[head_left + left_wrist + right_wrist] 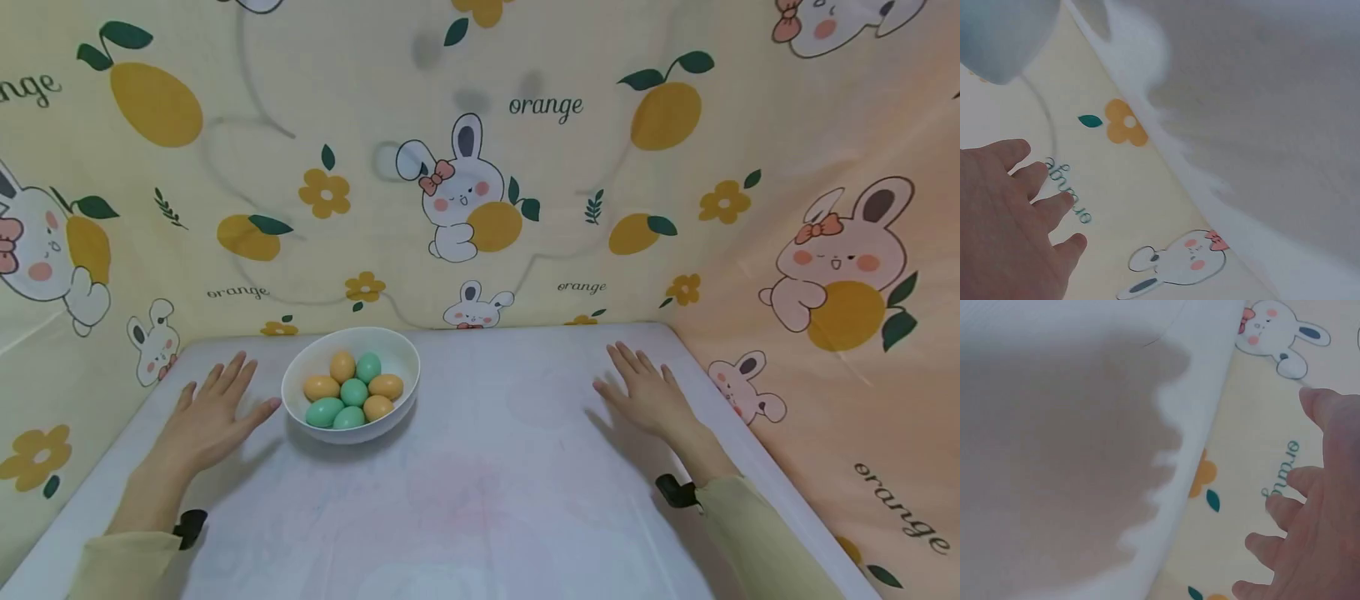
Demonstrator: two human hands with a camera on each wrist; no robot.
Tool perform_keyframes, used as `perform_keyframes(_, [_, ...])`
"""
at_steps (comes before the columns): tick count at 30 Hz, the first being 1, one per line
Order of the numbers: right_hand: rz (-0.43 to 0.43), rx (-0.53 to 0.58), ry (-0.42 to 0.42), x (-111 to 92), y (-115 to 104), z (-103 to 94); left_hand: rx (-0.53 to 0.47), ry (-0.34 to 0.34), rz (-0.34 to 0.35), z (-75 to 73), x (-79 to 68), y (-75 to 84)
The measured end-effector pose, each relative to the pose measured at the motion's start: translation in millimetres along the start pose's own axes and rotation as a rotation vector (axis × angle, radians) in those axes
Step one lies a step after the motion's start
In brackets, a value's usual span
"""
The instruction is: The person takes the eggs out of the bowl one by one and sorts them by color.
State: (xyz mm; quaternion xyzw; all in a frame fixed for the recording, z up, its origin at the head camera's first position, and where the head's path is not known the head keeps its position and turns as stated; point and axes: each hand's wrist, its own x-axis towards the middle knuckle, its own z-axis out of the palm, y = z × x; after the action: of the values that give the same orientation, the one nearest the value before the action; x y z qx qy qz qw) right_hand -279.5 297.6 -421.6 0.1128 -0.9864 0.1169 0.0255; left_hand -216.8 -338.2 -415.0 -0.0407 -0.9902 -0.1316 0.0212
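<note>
A white bowl (pixel 408 400) stands at the back left of the table, with several green eggs (pixel 354 392) and several orange-yellow eggs (pixel 342 367) in it. To the left of the bowl, my left hand (pixel 206 425) hovers palm down with its fingers spread, the thumb tip close to the rim. In the left wrist view, the bowl's outer wall (pixel 1010 37) shows at the upper left, beyond the fingers. My right hand (pixel 648 396) is held over the right side of the table, fingers straight and spread, with nothing in it. Both hands cast shadows on the tabletop.
The white-covered table (pixel 465 500) ends at a patterned cloth (pixel 555 183) with rabbits and oranges, which rises behind it and along both sides. Dark bands sit at both wrists, the left band (pixel 191 528) and the right band (pixel 677 491), beside pale green sleeves.
</note>
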Motion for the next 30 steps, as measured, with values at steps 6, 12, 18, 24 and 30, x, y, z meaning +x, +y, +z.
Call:
perform_keyframes(6, [-0.041, 0.0, 0.028, 5.6, -12.2, -3.2, -0.005, 0.012, 0.049, -1.9, -0.5, 15.8])
perform_keyframes(12, [-0.092, 0.034, 0.062, 15.1, -29.2, -5.1, -0.018, 0.021, 0.095, -4.4, -0.6, 31.0])
perform_keyframes(18, [-0.153, 0.066, 0.087, 26.2, -53.9, -8.0, -0.025, 0.004, 0.115, -4.5, -0.6, 42.9])
perform_keyframes(24, [-0.219, 0.097, 0.075, 38.7, -87.2, -12.7, -0.037, -0.018, 0.12, -0.3, -1.1, 49.5])
perform_keyframes(30, [-0.284, 0.161, 0.058, 49.3, -119.5, -12.9, -0.042, -0.02, 0.123, 2.9, -0.5, 50.6])
